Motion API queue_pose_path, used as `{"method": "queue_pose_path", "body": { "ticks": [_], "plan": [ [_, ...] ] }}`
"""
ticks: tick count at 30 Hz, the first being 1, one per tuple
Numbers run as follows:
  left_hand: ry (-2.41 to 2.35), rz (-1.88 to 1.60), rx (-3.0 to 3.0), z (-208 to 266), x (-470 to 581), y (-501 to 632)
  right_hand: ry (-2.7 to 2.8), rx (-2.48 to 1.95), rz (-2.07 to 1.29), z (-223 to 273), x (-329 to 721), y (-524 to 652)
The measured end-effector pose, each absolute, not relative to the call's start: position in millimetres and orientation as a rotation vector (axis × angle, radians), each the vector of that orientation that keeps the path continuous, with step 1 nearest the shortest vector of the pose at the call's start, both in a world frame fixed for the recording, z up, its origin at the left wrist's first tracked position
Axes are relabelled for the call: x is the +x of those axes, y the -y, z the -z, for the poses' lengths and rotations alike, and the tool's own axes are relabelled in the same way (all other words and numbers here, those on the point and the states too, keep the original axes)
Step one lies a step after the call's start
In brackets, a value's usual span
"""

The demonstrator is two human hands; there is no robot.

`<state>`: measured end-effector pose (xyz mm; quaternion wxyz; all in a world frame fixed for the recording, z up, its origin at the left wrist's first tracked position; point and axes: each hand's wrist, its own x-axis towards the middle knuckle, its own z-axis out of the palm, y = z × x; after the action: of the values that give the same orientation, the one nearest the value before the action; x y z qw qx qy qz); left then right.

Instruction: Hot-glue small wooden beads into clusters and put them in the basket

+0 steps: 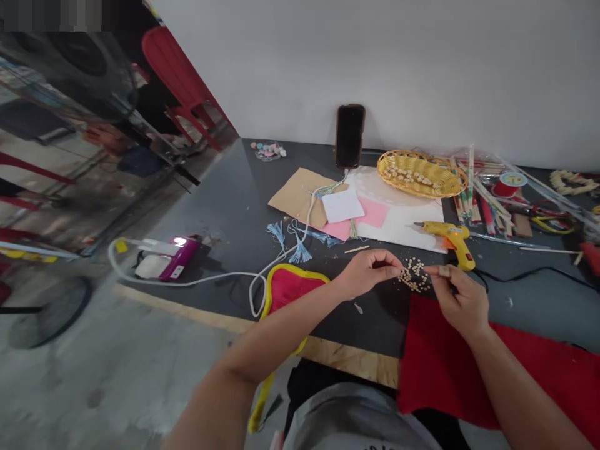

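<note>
While pale beads [414,279] lie loose on the dark table [220,203] between both hands: left hand [370,273], fingertips pinched (contents indiscernible); right hand [462,301], index extended, grip cannot be told. Apparent step: bead-picking; next move demands fingertip precision.

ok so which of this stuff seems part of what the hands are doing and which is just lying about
Seemingly in use:
small pale beads, by the fingertips of the left hand and right hand

Apparently just lying about:
blue tassels
phone
red spool
purple device
</note>
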<state>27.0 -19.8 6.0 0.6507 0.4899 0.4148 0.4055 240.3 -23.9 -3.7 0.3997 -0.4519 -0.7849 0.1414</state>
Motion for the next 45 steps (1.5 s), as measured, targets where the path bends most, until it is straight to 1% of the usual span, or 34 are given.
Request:
{"method": "queue_pose_path", "body": {
  "ticks": [3,5,7,11,14,16,19,23,28,33,38,45],
  "plan": [
    [-0.826,-0.947,0.986,3,26,17,1.925,-1.207,-0.349,5,240,26],
    [-0.783,-0.952,0.945,4,25,18,1.873,-1.253,-0.402,3,239,28],
    [-0.759,-0.943,0.935,2,24,20,1.854,-1.277,-0.54,-1,236,30],
    [-0.702,-0.903,0.968,0,24,25,1.899,-1.218,-0.967,-18,227,36],
    [-0.648,-0.911,0.972,-1,24,26,1.9,-1.179,-1.093,-29,220,42],
    [-0.645,-0.908,0.944,-3,24,26,1.932,-1.15,-1.056,-33,217,45],
    [-0.678,-0.852,0.937,-4,23,25,2.0,-1.12,-0.909,-33,215,46],
    [-0.743,-0.799,1.039,-4,22,25,2.017,-1.082,-0.716,-27,213,46],
    [-0.852,-0.749,1.17,-4,25,28,2.024,-1.063,-0.571,-24,211,48],
    [-0.924,-0.852,1.427,-9,28,33,1.983,-1.077,-0.466,-30,214,48],
    [-0.939,-0.949,1.596,-16,27,35,2.037,-1.005,-0.41,-28,214,47],
    [-1.039,-0.955,1.706,-16,25,34,1.979,-0.957,-0.478,-13,210,47]
  ]
}}
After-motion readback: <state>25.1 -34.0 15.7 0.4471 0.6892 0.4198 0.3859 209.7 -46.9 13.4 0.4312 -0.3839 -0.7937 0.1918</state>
